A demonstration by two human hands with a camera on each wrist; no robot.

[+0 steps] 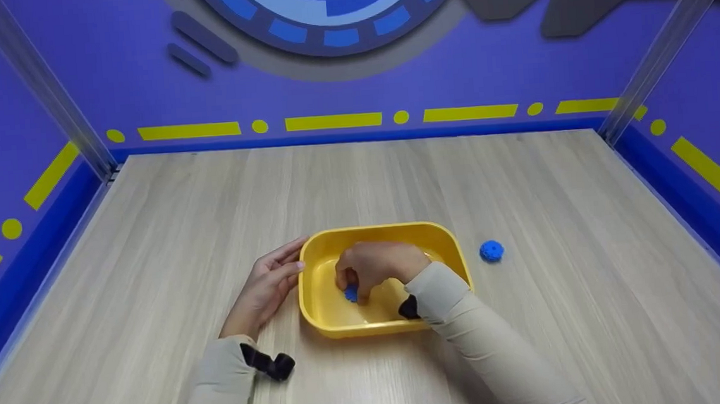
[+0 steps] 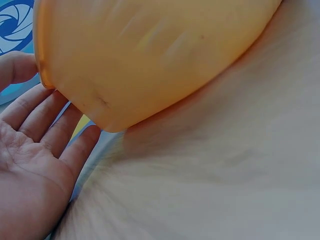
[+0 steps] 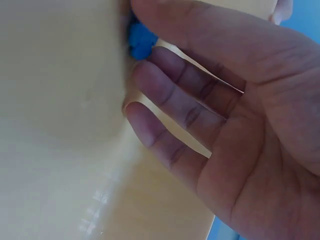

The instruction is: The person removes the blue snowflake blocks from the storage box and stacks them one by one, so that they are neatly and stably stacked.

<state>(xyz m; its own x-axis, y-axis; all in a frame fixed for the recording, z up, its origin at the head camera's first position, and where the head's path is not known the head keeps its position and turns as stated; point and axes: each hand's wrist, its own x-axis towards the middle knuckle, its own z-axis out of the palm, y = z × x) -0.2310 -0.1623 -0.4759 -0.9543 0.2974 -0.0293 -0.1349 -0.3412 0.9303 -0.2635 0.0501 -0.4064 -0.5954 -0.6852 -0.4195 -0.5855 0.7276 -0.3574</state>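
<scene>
A yellow plastic tub (image 1: 331, 332) stands on the table, its inside partly covered by my right hand. My right hand (image 1: 380, 264) reaches down into it and pinches a small blue knobbly piece (image 1: 352, 293) between thumb and fingertips, close to the tub floor. The right wrist view shows this blue piece (image 3: 142, 40) at the thumb tip, partly hidden by the thumb. My left hand (image 1: 271, 284) is at the tub's left side, thumb touching the rim. In the left wrist view, its fingers (image 2: 75, 150) lie nearly straight along the outer wall.
To the right of the tub, a round blue knobbly piece (image 1: 491, 251) lies on the wooden table (image 1: 359, 183). Blue-purple panels (image 1: 352, 95) with yellow markings surround the table's back and sides. A black wrist-worn device (image 1: 276, 365) juts from my left sleeve.
</scene>
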